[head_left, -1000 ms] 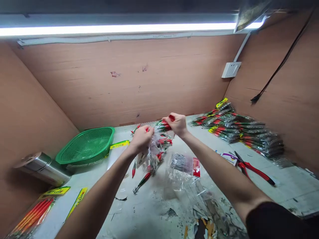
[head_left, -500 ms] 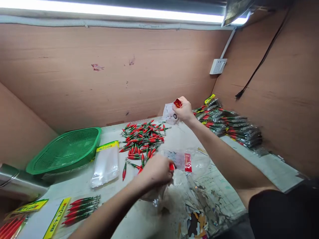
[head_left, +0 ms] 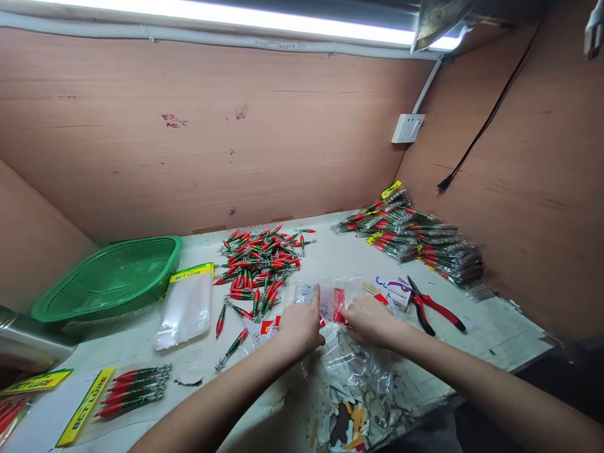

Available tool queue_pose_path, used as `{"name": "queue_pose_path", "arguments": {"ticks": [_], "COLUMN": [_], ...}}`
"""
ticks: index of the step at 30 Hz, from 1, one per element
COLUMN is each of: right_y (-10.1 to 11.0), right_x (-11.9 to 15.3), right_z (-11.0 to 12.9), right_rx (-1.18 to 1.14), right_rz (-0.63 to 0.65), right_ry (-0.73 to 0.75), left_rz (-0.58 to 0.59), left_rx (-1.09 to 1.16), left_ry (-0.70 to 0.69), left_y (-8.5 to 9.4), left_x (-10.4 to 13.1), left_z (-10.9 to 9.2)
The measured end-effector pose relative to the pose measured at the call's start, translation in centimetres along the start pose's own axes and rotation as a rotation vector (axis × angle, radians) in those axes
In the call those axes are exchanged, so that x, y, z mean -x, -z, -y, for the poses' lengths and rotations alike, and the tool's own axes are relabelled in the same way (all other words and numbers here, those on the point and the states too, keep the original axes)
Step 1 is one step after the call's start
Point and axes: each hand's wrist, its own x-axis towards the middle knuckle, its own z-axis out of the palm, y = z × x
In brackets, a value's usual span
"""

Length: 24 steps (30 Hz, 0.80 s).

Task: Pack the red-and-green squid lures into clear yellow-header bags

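Several clear plastic bags (head_left: 337,343) with red labels lie crumpled around both hands. My left hand (head_left: 298,324) rests at their left side, index finger stretched forward and thumb apart; its other fingers are curled and partly hidden. On the right, my right hand (head_left: 370,319) has its fingers curled down onto the plastic beside a red label (head_left: 338,305). Just beyond my left hand is a loose pile of red and green lures (head_left: 262,255). Red-handled pliers (head_left: 431,305) lie to the right of my right hand, by a small printed packet (head_left: 399,290).
A green basket (head_left: 111,277) stands at the left, beside a stack of clear bags with yellow headers (head_left: 186,308). Packed lures (head_left: 134,391) lie at the front left. Bagged lures (head_left: 425,236) are heaped at the back right, below the wall socket (head_left: 408,128).
My right hand has come down from the back of the table to the bags, uncovering the pliers. The white and red packet has left that spot. My left hand has shifted slightly, its index finger now stretched.
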Motion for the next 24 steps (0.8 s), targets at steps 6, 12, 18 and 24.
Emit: {"name": "queue_pose_path", "arguments": {"ticks": [6,12,18,24], "right_y": [-1.5,-2.3,-2.6,-3.5], "right_x": [-0.5,0.3,1.0,-2.0], "right_z": [0.9,0.9,1.4,1.0], "right_rx": [0.034,0.04,0.064,0.051], "right_rz": [-0.051,-0.035,-0.08,-0.2], "right_ry": [-0.025,-0.059,0.042,0.034], "left_rz": [-0.012,-0.056,-0.182,-0.169], "left_rx": [-0.004,0.012,0.079,0.142], "left_ry": [0.024,0.056,0.095,0.077], "left_y": [-0.6,-1.1,-1.4,-2.1], "left_x": [-0.6,-1.1,-1.4,-1.4], "left_z": [0.4,0.7,2.0,2.2]}}
